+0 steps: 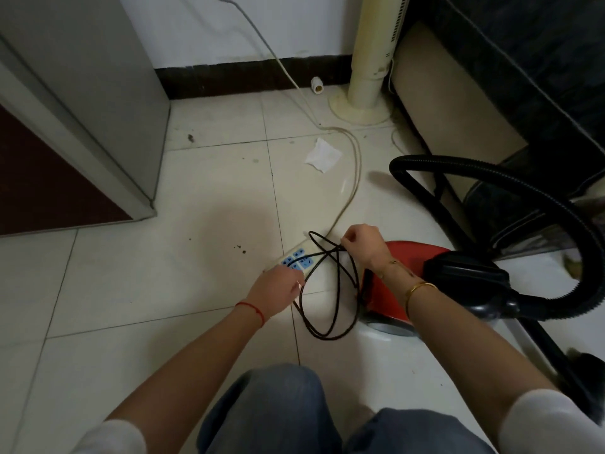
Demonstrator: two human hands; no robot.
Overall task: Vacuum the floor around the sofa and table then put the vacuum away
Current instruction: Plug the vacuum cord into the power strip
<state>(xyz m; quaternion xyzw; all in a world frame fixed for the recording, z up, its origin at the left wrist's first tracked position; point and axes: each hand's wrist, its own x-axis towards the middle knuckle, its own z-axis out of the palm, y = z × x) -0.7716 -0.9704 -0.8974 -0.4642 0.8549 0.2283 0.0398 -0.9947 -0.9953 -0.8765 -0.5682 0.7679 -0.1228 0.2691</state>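
A red and black canister vacuum (pixel 425 273) sits on the tiled floor at the right, its black ribbed hose (pixel 510 181) arching up and round behind it. The vacuum's black power cord (pixel 327 290) hangs in several loops between my hands. My right hand (pixel 363 244) pinches the top of the loops just left of the vacuum. Lower left, my left hand (pixel 278 290) grips the cord over a white power strip (pixel 296 258) with blue sockets that lies on the floor.
A beige cable (pixel 352 178) runs from the strip toward the wall. A crumpled white paper (pixel 322 154) lies on the tiles. A cream fan stand (pixel 363 93) is at the back, a grey cabinet (pixel 85 103) at left, dark furniture (pixel 523 77) at right. My knees fill the bottom.
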